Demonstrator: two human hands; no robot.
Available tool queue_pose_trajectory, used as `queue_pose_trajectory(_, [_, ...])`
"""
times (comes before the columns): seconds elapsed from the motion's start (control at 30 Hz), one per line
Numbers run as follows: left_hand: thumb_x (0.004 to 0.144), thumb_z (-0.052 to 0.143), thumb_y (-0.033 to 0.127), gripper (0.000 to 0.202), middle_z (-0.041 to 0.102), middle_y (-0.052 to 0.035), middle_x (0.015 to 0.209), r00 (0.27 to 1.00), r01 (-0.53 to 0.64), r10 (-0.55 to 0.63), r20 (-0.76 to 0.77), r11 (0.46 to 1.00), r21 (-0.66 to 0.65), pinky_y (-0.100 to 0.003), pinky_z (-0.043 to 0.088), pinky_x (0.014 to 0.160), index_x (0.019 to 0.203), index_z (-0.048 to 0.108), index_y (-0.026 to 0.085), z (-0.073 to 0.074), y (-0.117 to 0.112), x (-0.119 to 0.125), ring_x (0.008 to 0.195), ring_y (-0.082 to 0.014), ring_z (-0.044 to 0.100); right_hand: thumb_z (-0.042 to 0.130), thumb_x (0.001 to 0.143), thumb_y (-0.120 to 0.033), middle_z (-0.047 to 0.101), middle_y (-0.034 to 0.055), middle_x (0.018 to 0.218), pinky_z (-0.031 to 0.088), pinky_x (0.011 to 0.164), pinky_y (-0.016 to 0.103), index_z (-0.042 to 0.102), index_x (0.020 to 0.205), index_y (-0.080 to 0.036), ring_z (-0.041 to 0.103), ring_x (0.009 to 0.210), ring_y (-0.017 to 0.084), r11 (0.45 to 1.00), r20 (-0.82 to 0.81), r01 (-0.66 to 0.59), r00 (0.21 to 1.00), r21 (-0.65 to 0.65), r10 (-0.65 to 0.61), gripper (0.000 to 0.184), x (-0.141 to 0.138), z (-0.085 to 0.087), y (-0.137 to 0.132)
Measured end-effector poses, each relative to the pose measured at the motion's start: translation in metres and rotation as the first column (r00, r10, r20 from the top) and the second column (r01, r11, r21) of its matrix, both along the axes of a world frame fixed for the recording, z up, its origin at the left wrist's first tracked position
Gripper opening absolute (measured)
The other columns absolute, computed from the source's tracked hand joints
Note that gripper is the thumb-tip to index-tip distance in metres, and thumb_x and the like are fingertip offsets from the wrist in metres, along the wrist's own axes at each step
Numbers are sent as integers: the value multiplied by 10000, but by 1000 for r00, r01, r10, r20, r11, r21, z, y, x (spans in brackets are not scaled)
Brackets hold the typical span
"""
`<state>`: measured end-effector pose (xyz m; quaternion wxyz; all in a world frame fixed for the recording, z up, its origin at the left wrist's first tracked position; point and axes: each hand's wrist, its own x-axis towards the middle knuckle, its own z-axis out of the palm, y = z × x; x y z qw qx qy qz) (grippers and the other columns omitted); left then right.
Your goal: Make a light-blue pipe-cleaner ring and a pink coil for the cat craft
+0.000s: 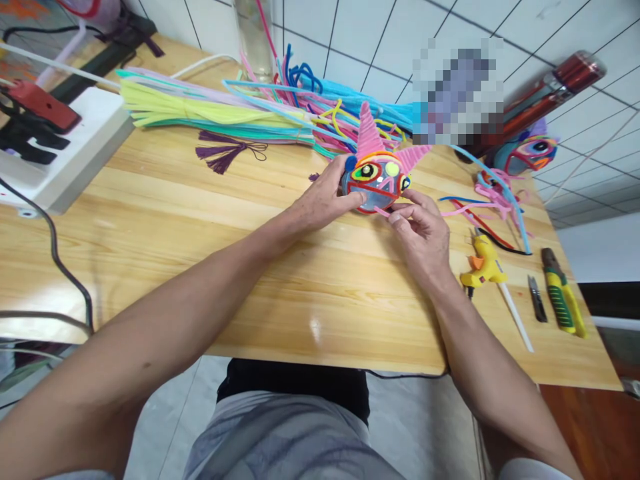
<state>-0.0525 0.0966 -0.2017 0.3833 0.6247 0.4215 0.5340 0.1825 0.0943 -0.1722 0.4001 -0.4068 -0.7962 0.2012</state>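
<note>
A round craft face [376, 179] made of pipe cleaners, blue with red outline, green and yellow eyes and two pink ears, stands on the wooden table [200, 220]. My left hand [323, 200] grips its left side with fingers and thumb curled round it. My right hand [420, 223] is at its lower right, fingers pinched on a pink pipe cleaner strand [383, 211] that runs along the bottom edge of the face.
A heap of coloured pipe cleaners [240, 110] lies at the back, with a purple tassel [223, 155]. A yellow glue gun [483, 265], a small cutter [537, 299] and a green-handled tool [563, 300] lie right. A second craft face [527, 155] sits far right. A white power strip [75, 143] sits left.
</note>
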Motion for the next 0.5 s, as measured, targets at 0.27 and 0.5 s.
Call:
queue_pose_trajectory(0.27, [794,813,380,645,631,-81,1359,999,-5,5,-44,1000,0,-576,387,1205,1347,495,279,2,-3,-1,1337,-323,569,713,906,-353,772,47,1070,490,1110,553,729,790,-274,619,1313,287,1000,-13,9,1000,-5,-9,141,-1,0,0])
queue_pose_trajectory(0.5, [784,822,453,707,604,-84,1408,999,-15,16,-49,1000,17,-597,351,1215,1384,489,279,-3,5,1,1376,-343,531,726,894,-312,738,59,1198,520,1069,532,741,792,-266,625,1299,287,999,-46,26,999,-42,-28,113,-2,0,-1])
